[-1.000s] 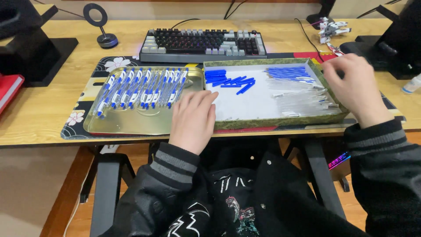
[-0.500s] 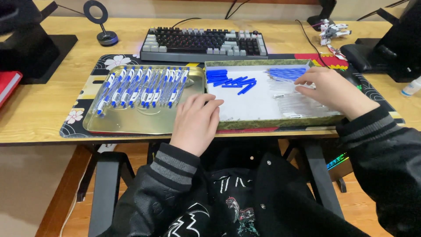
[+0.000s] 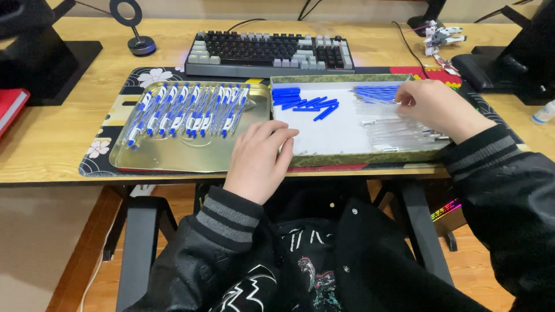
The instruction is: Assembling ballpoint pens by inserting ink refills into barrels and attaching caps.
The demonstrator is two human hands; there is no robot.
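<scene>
Where the right hand (image 3: 436, 107) reaches into the shallow white-lined box (image 3: 347, 157) at centre right of the frame, its curled fingers (image 3: 404, 98) cover whatever they pinch, so it cannot be told if they have hold of one of the clear plastic pen barrels (image 3: 399, 136) heaped beneath them. Those barrels are thin, see-through and hard to make out against the white lining. Loose blue pen parts (image 3: 306, 103) lie in the box's upper left, more blue pieces (image 3: 376, 92) near the fingertips. At centre, the left hand (image 3: 257, 159) rests flat and loosely spread across the box's lower left corner, holding nothing. Left of it, a silver metal tray (image 3: 173, 159) carries a row of assembled blue-and-white pens (image 3: 188, 112) on the wooden worktop (image 3: 52, 138).
</scene>
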